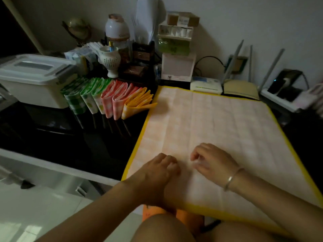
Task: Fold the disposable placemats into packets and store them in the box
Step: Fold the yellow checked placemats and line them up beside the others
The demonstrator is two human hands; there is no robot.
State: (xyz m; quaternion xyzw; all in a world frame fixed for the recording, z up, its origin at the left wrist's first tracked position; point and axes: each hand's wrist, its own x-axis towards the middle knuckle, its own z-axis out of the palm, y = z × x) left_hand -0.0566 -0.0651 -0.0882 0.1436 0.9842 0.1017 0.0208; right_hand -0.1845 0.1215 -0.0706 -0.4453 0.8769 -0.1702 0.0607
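A large pale checked placemat with a yellow border (218, 123) lies spread flat on the dark table, its near edge hanging over the table's front. My left hand (157, 172) and my right hand (211, 159) rest on its near middle, fingers curled, pressing on the sheet close to each other. Whether they pinch the sheet I cannot tell. A row of folded packets (106, 100), green, pink and yellow, stands on edge to the left of the mat. Behind them sits a white plastic box (33, 79) with its lid shut.
Clutter lines the back of the table: a white vase (111, 62), a dark wooden box (139, 62), small drawers (177, 67), a router with antennas (206, 84), a phone on a stand (283, 86). Bare dark tabletop (70, 137) lies left of the mat.
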